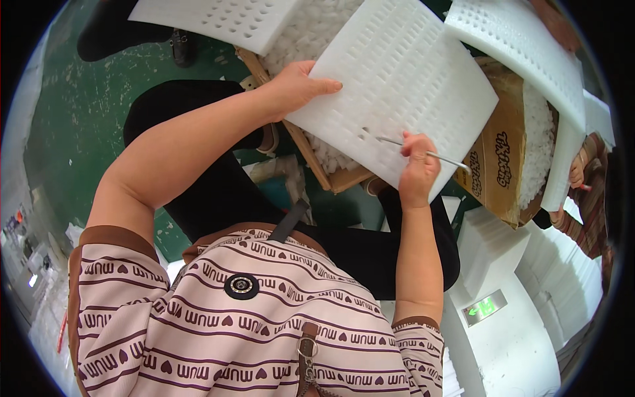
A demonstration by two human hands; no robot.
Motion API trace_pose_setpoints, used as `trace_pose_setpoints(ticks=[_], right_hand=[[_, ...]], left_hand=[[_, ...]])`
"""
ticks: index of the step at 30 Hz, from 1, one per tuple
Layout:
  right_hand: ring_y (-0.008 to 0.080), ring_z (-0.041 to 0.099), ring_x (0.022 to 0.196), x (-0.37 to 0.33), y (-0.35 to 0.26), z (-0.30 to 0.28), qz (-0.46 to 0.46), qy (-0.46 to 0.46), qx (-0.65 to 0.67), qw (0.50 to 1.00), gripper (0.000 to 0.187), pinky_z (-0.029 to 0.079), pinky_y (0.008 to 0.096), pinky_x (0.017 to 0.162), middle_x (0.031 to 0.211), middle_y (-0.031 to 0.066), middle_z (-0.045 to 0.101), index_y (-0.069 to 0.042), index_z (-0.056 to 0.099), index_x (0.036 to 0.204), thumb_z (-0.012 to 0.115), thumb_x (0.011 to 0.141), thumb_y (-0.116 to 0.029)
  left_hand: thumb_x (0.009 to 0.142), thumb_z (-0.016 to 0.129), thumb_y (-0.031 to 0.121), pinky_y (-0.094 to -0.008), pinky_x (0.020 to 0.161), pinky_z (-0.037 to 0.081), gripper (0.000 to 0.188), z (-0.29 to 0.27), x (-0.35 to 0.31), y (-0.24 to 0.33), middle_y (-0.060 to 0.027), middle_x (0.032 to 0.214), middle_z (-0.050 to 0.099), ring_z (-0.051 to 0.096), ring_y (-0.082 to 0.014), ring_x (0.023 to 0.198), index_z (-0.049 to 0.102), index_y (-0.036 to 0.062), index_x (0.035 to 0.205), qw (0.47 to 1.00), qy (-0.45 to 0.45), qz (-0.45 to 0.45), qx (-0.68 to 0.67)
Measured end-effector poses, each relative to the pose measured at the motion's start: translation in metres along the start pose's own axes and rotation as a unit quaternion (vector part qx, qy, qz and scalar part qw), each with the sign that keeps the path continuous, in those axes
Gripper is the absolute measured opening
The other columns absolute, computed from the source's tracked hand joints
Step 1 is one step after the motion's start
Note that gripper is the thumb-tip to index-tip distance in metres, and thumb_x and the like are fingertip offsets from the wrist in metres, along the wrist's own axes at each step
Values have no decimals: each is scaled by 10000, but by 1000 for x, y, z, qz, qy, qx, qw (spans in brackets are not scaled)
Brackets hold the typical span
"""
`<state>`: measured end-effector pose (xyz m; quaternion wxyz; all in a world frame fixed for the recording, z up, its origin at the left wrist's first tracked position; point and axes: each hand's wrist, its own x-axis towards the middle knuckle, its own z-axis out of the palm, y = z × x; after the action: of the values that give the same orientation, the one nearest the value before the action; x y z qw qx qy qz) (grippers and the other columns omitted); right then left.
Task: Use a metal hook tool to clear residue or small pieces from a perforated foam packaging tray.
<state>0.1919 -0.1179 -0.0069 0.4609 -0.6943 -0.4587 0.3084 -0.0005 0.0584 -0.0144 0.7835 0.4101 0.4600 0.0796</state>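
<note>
Both hands are engaged: my left hand [294,89] grips the left edge of the white foam sheet [397,86], thumb laid on the upper face, other fingers mostly hidden; my right hand [419,169] is closed around a metal rod [450,161]. The sheet lies in front of me, over a wooden crate [305,153]; whether it rests on the rim, I cannot tell. I judge it best to brace the sheet at its edge, since broad, light foam is likely to swing when pressed off-centre. Loose white pieces [331,156] show inside the crate; I should hold the sheet clear of them. The rod crosses my fist, bent end outward to the right, the other tip just beside dark holes [365,130] in the perforated face. Contact at the tip is too fine to confirm. In my judgement: align the tip with one hole, apply light pressure, and avoid levering sideways, which could tear the foam.
</note>
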Motion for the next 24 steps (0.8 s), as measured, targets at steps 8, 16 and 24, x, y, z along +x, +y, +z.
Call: trace_pose_setpoints(ticks=[8,16,24], right_hand=[[154,433,702,2,7,6,-145,-29,-235,961,278,412,289,724,731,23,488,-56,523,727,467,982,-153],[144,420,698,0,-4,-10,47,38,104,993,285,414,314,784,723,15,475,-64,515,719,470,983,-158],[146,403,682,1,-2,9,-172,-53,-265,947,276,379,372,998,712,11,472,-64,508,712,490,973,-151]], left_hand=[[834,696,128,-298,695,570,362,5,-3,0,-150,966,671,673,-206,785,579,-15,1145,1000,-6,-6,-4],[834,695,128,-298,690,572,354,-1,-1,0,-152,961,673,675,-206,786,583,-16,1137,1000,3,6,6],[836,693,127,-294,685,571,340,3,-4,2,-151,953,676,675,-201,782,589,-16,1126,1000,-21,19,-6]])
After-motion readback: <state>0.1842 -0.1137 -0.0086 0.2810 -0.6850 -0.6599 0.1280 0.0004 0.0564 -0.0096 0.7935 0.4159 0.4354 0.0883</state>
